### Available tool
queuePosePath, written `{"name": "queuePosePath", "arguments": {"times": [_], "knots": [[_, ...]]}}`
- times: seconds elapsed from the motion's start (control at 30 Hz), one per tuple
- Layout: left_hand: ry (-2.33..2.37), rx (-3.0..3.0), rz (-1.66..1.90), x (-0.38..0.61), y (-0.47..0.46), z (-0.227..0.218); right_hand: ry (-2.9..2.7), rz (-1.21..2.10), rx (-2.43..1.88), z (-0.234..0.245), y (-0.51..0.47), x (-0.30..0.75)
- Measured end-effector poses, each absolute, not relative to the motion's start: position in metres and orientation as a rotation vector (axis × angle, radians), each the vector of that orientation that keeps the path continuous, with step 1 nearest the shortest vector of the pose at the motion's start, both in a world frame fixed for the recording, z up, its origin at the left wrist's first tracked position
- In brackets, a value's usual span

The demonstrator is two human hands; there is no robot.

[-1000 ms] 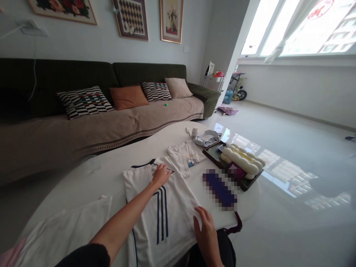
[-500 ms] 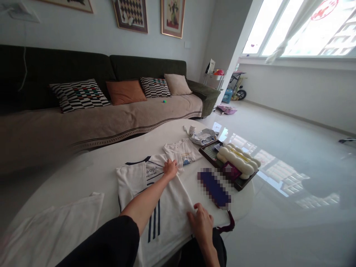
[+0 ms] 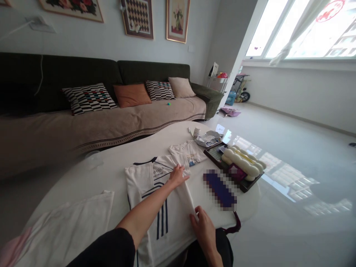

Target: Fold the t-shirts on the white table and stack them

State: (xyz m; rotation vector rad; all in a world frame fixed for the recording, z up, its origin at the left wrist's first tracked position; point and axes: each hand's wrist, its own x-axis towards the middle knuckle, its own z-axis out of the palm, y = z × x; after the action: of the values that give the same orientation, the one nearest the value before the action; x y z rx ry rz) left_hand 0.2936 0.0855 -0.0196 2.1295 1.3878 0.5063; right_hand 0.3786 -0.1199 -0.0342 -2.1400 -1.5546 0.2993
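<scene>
A white T-shirt (image 3: 178,207) with dark stripes, lettering and a dark collar lies spread on the table, its left sleeve turned inward. My left hand (image 3: 177,175) reaches across it to the upper right, fingers bent onto the cloth near the sleeve and thumb pointing right. At the lower right edge of the shirt, my right hand (image 3: 204,225) pinches the cloth between thumb and fingers. Beyond my left hand is a smaller white T-shirt (image 3: 185,148) with a printed picture, partly under the sleeve. Another white garment (image 3: 75,226) lies at the lower left.
The white oval table (image 3: 111,159) carries a dark tray (image 3: 213,155) with a puffy cream-coloured object (image 3: 241,161) on it. A blurred-out dark blue item (image 3: 221,189) with a strap lies beside the tray. A crumpled packet (image 3: 208,139) and small white bottle (image 3: 196,132) stand behind. A sofa (image 3: 133,118) runs beyond.
The view has shifted, so everything sits slightly right and lower. My left thumb now sticks out to the right over the shirt's edge. My right hand stays at the lower edge.
</scene>
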Motion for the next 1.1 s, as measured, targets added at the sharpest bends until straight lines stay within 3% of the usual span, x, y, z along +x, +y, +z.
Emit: {"name": "queuePosePath", "arguments": {"times": [0.33, 0.57, 0.8, 1.1], "knots": [[1.477, 1.786, 0.701, 0.309, 0.087, -0.027, -1.509, 0.256, -2.036, -0.05, -0.126, 0.393], [1.462, 1.234, 0.997, 0.223, 0.067, -0.034, -1.805, 0.333, -1.7, -0.023, -0.129, 0.374], [1.21, 0.804, 1.065, 0.172, 0.076, -0.03, -2.066, 0.287, -1.528, -0.058, -0.143, 0.367], [1.354, 1.178, 1.187, 0.155, 0.096, -0.027, -2.199, 0.356, -1.592, -0.045, -0.145, 0.368]]}}
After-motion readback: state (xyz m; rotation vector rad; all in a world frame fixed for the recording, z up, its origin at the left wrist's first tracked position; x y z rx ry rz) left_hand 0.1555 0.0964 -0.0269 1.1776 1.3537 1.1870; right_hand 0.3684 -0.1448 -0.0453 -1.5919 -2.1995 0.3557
